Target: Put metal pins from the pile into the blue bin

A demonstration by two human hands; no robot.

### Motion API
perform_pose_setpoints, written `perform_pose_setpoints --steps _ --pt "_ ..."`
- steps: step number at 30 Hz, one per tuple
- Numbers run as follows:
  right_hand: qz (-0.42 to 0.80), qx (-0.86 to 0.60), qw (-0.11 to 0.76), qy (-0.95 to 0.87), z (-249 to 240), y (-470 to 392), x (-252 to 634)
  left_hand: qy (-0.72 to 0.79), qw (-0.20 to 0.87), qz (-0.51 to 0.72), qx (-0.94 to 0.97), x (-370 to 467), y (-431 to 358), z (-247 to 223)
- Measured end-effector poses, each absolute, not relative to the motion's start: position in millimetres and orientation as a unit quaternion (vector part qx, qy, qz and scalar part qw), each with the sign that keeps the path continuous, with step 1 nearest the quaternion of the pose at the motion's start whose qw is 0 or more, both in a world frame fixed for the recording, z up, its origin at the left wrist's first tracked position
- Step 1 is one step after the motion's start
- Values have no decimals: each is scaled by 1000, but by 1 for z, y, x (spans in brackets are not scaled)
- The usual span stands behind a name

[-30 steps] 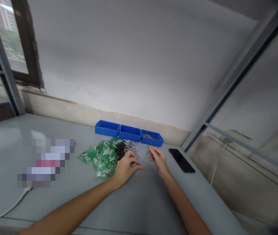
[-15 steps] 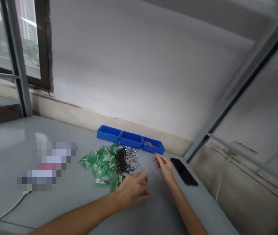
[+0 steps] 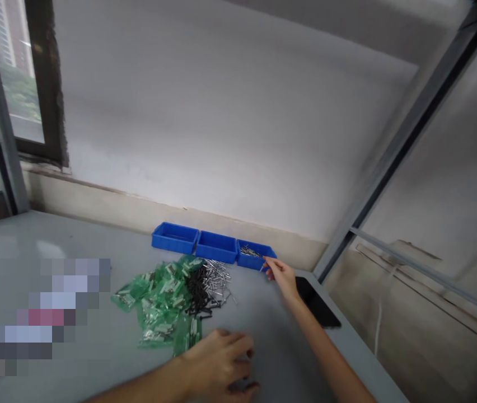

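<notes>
My right hand (image 3: 281, 277) is at the front of the right blue bin (image 3: 267, 263), its fingers pinched on what looks like a thin silver screw (image 3: 262, 268). Inside that bin lie several silver screws (image 3: 248, 251). Lower down, my left hand (image 3: 225, 364) hovers over the table with fingers bent and thumb apart, holding nothing that I can see. Beyond it are a pile of silver screws (image 3: 217, 280), a pile of black screws (image 3: 197, 291) and green-tinted plastic bags (image 3: 160, 302) with small parts in them.
A middle blue bin (image 3: 216, 254) and a left blue bin (image 3: 174, 244) stand in line with the right one along the wall. A black phone (image 3: 320, 305) lies near the table's right edge. Metal frame posts (image 3: 389, 151) flank the table. At left, one item is blurred out.
The right hand has moved closer to the right bin, its fingertips now at the bin's front. The left hand has come nearer to me. The camera view has shifted slightly.
</notes>
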State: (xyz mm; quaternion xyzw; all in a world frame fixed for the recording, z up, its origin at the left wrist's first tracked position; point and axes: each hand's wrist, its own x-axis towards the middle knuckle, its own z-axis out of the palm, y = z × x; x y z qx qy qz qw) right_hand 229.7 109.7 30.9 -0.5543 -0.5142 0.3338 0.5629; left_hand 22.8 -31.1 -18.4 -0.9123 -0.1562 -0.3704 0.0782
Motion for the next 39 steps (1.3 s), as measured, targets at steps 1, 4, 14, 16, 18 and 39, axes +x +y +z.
perform_pose_setpoints --steps 1,4,14,16,18,39 --pt "333 -552 566 -515 33 116 231 -155 83 -367 -913 22 -30 -20" --pt "341 -545 561 -522 39 127 227 -163 87 -358 -915 20 -26 -22" --pt "111 -522 246 -809 13 47 174 -202 97 -360 -906 8 -25 -9" --pt "85 -518 220 -822 9 35 171 -211 97 -369 -900 5 -24 -7" --pt "83 -518 213 -824 8 31 172 -218 98 -374 -896 3 -23 -4" --pt "139 -370 332 -857 -1 -14 187 -297 40 -273 -914 -5 -16 3"
